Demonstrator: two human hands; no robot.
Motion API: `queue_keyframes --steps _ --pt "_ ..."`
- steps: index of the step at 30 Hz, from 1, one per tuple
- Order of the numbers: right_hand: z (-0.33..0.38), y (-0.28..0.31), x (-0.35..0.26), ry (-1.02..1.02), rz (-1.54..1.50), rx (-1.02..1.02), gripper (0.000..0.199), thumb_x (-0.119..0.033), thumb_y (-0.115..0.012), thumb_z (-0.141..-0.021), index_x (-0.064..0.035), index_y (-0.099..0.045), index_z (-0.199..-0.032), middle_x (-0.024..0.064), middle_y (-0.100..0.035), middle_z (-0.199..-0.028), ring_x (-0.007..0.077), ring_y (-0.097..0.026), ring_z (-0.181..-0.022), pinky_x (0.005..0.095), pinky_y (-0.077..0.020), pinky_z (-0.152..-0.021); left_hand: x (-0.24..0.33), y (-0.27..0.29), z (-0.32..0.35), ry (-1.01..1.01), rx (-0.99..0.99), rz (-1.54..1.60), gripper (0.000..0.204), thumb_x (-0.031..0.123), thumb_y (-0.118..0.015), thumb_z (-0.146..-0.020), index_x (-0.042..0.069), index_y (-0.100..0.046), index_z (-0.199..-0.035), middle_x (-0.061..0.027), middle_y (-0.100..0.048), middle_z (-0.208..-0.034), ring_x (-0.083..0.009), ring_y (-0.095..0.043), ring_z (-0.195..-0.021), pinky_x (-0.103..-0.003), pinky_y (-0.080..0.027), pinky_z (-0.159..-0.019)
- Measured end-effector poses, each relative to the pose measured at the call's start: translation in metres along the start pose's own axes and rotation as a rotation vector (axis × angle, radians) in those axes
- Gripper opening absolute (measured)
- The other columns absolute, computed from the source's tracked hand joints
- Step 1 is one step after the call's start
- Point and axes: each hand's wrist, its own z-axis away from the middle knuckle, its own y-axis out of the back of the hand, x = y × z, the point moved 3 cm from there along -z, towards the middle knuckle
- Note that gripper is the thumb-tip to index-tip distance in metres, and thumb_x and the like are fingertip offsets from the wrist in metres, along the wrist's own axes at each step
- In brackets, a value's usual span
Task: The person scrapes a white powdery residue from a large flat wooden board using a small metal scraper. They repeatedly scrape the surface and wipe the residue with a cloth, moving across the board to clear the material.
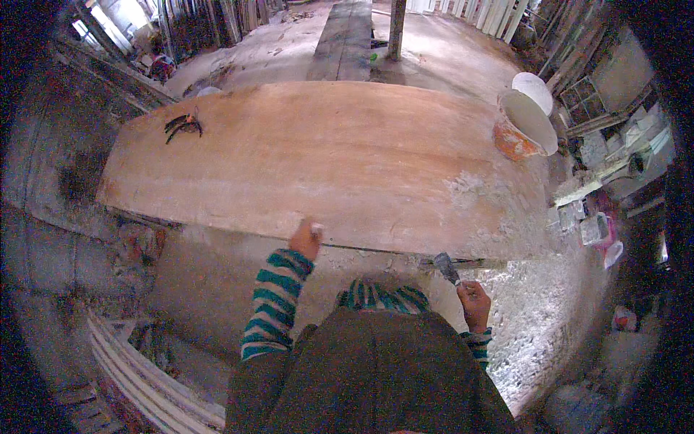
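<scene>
A scraper with a dark, flat blade (447,267) is gripped in my right hand (475,305), its blade pointing up and left, close to the near edge of the wooden board table (325,166). My left hand (305,240) is closed at that same edge, further left. Something small and white shows at its fingers, too small to name. White residue (473,194) coats the right end of the tabletop. Pliers with black handles (183,126) lie at the far left of the board, their handles spread.
An orange bucket crusted with white (519,137) stands at the table's right end, a white round container (533,92) behind it. White rubble (535,325) covers the floor at my right. Long white strips (144,383) lie at lower left. A post (396,29) rises beyond the table.
</scene>
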Motion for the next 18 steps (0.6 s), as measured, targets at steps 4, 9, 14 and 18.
queue_keyframes --steps 4,9,14,18 --pt "0.006 0.011 -0.020 0.038 0.115 0.024 0.024 -0.025 -0.064 -0.079 -0.0035 -0.061 -0.091 0.0049 -0.061 -0.072 0.0102 -0.054 -0.066 0.0249 -0.0434 -0.059 0.022 -0.201 0.009 -0.288 -0.261 0.070 0.026 0.016 -0.050 -0.080 0.001 -0.055 -0.100 -0.0216 -0.060 -0.091 -0.0379 -0.057 -0.089 -0.045 -0.045 -0.076" --pt "0.018 0.031 -0.003 -0.135 0.021 0.180 0.025 -0.024 -0.065 -0.079 -0.0036 -0.061 -0.091 0.0011 -0.055 -0.067 0.0086 -0.046 -0.061 0.0238 -0.0382 -0.055 0.202 -0.207 0.009 -0.267 -0.851 0.615 0.038 0.015 -0.058 -0.074 0.004 -0.052 -0.109 -0.0190 -0.055 -0.108 -0.0335 -0.052 -0.101 -0.039 -0.042 -0.084" --pt "0.019 0.046 0.014 -0.169 0.006 0.260 0.024 -0.024 -0.066 -0.078 -0.0040 -0.061 -0.091 0.0007 -0.056 -0.069 0.0081 -0.046 -0.062 0.0240 -0.0394 -0.057 0.086 -0.164 -0.060 -0.402 -0.306 0.596 0.034 0.017 -0.054 -0.080 0.009 -0.050 -0.112 -0.0136 -0.060 -0.077 -0.0285 -0.057 -0.066 -0.039 -0.046 -0.062" --pt "0.025 0.048 0.026 -0.191 0.013 0.243 0.024 -0.027 -0.065 -0.078 -0.0071 -0.062 -0.091 0.0060 -0.061 -0.073 0.0142 -0.055 -0.065 0.0286 -0.0442 -0.060 0.039 0.004 -0.101 0.052 -0.152 -0.268 0.027 0.021 -0.052 -0.083 0.009 -0.050 -0.107 -0.0193 -0.062 -0.080 -0.0335 -0.061 -0.072 -0.045 -0.047 -0.061"
